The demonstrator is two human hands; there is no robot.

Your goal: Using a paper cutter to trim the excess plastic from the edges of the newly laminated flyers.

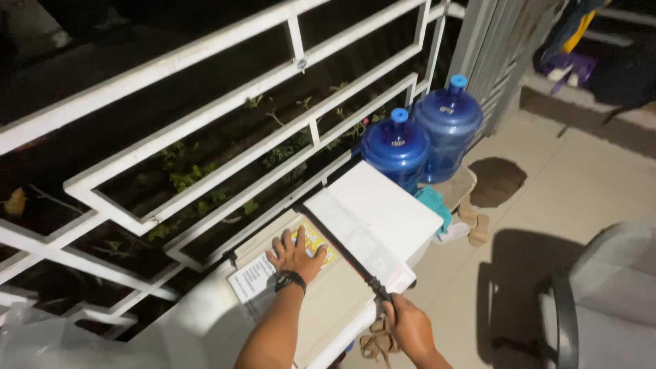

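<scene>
A paper cutter with a beige base point(335, 301) lies on a white surface by the railing. My left hand point(295, 254), with a black watch on the wrist, presses flat on a yellow printed sheet point(321, 247) lying on the base. My right hand point(403, 320) grips the black handle of the cutter's long blade arm point(342, 249), which is lowered along the cutting edge. A stack of white sheets point(372, 215) lies on the far side of the blade. A white printed paper point(249, 277) sits at the base's left edge.
White metal railing point(225, 102) runs along the left, with plants behind it in the dark. Two blue water jugs point(396, 147) stand on the tiled floor. A grey chair point(601, 301) is at the right. Sandals point(475, 222) and a teal cloth point(434, 201) lie beyond the cutter.
</scene>
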